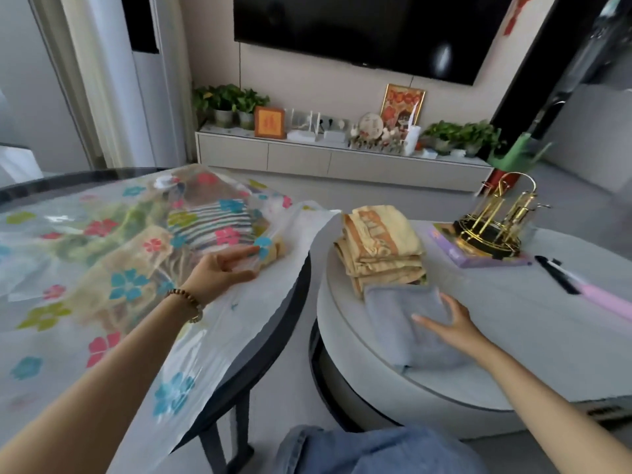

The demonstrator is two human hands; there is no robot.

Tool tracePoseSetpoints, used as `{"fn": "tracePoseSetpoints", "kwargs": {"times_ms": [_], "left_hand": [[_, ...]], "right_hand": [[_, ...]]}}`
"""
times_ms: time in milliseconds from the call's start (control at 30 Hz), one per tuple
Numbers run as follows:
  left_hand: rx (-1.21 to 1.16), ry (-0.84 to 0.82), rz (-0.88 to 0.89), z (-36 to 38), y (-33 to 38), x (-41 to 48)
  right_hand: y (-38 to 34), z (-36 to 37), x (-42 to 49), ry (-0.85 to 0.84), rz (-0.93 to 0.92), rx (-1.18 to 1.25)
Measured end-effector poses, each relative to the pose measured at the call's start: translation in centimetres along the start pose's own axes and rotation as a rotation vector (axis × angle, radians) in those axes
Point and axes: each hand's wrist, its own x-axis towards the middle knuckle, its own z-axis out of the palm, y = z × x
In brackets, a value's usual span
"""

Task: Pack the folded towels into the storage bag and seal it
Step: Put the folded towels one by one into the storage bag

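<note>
A clear storage bag (102, 268) printed with coloured flowers lies flat on the dark round table (290, 302) at left. Through the plastic I see a striped towel (212, 224) and beige ones inside it. My left hand (222, 271) rests on the bag's right edge, fingers pinching the plastic near its mouth. On the white round table (513, 336) at right sits a stack of folded yellow-orange towels (379, 248). In front of the stack lies a folded grey-blue towel (407, 326). My right hand (451, 323) lies flat on that towel with fingers spread.
A gold wire rack (496, 220) stands on a purple box (478, 258) at the back of the white table. A black pen (557, 273) and a pink strip lie at its right. A gap separates the two tables. My denim-clad knee (359, 449) is below.
</note>
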Motion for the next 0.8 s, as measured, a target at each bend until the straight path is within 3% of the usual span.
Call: {"fn": "tracePoseSetpoints", "kwargs": {"times_ms": [300, 567, 700, 800], "left_hand": [[0.061, 0.023, -0.015, 1.1, -0.7, 0.3], [0.128, 0.087, 0.035, 1.0, -0.8, 0.0], [0.160, 0.091, 0.040, 0.5, -0.5, -0.4], [0.369, 0.046, 0.081, 0.2, 0.0, -1.1]], "right_hand": [[2.3, 0.6, 3.1, -0.044, 0.350, 0.025], [1.7, 1.4, 2.9, -0.061, 0.355, 0.202], [0.9, 1.0, 1.3, -0.226, 0.327, 0.419], [-0.9, 0.8, -0.5, -0.336, 0.303, 0.638]]}}
